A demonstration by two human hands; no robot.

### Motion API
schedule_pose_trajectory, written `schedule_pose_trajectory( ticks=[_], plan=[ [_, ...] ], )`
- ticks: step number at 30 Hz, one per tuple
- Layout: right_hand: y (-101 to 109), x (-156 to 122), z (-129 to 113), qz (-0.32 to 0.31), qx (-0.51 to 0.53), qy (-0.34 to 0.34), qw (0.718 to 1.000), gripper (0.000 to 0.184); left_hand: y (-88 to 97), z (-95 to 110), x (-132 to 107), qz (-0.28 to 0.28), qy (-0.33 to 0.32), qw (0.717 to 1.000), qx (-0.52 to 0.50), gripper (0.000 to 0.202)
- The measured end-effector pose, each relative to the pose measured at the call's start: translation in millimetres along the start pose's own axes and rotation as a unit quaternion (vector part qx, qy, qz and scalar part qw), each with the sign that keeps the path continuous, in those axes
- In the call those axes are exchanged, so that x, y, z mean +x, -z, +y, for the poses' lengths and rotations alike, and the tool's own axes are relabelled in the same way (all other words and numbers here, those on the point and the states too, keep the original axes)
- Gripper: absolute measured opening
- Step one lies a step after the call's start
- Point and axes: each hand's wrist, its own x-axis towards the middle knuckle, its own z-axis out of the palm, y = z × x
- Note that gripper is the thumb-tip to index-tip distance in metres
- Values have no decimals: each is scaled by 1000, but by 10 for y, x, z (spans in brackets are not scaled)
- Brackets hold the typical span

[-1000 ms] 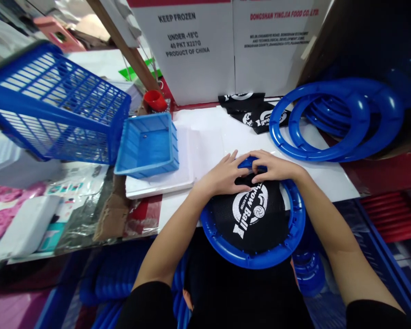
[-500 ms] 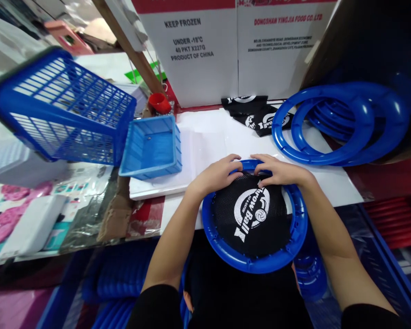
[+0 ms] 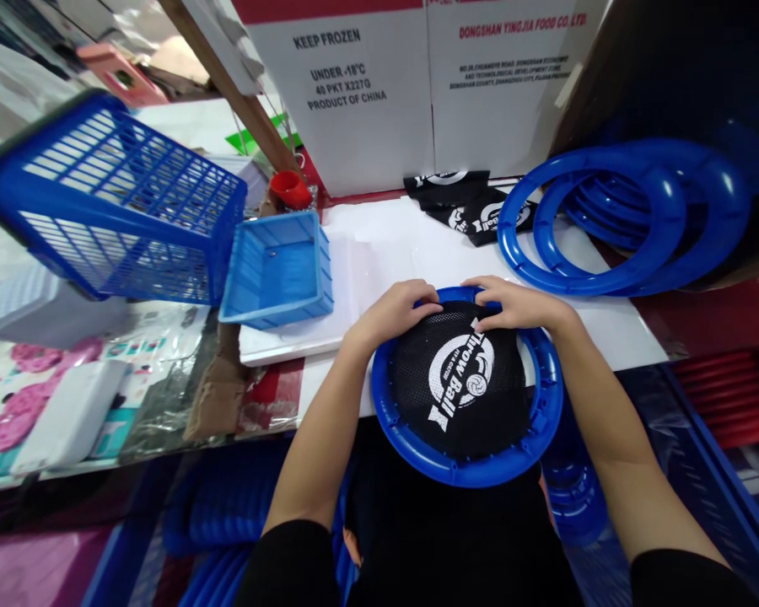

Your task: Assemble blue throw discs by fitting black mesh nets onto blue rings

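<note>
A blue plastic ring [image 3: 474, 474] lies in front of me, its far part over the white work surface. Inside it is a round black mesh [image 3: 411, 371] printed "Throw Ball" in white. My left hand [image 3: 401, 314] grips the mesh's far edge at the ring's far rim, thumb on the mesh and fingers curled over the rim. Beside it, my right hand [image 3: 519, 305] pinches the mesh at the same rim, a little further right. A gap shows between mesh and ring on the right side. The fingertips are partly hidden.
Blue rings [image 3: 667, 215] lean at the back right, with more black mesh pieces [image 3: 474, 211] beside them. Left of my hands stand a light-blue tray [image 3: 278, 312] and a blue basket [image 3: 132, 223]. Behind stands a white carton [image 3: 347, 139]; a red cup [image 3: 291, 190] sits near it.
The mesh's far edge has moved up toward the ring's far rim, covering more of the opening between my hands. Both hands stay at that rim. The view has shifted slightly.
</note>
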Motion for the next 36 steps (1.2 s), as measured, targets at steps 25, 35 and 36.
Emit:
schedule_pose_trajectory(
  ticks=[25, 35, 36],
  plan=[
    [204, -177, 114, -21, 66, -24, 997, 30, -24, 123, -96, -88, -12, 989, 120, 43],
    [-137, -294, 225, 108, 72, 37, 991, 20, -75, 281, -116, -125, -27, 963, 236, 57],
    [-173, -305, 231, 118, 69, 45, 990, 18, -87, 303, -121, -127, -30, 959, 253, 58]
  ],
)
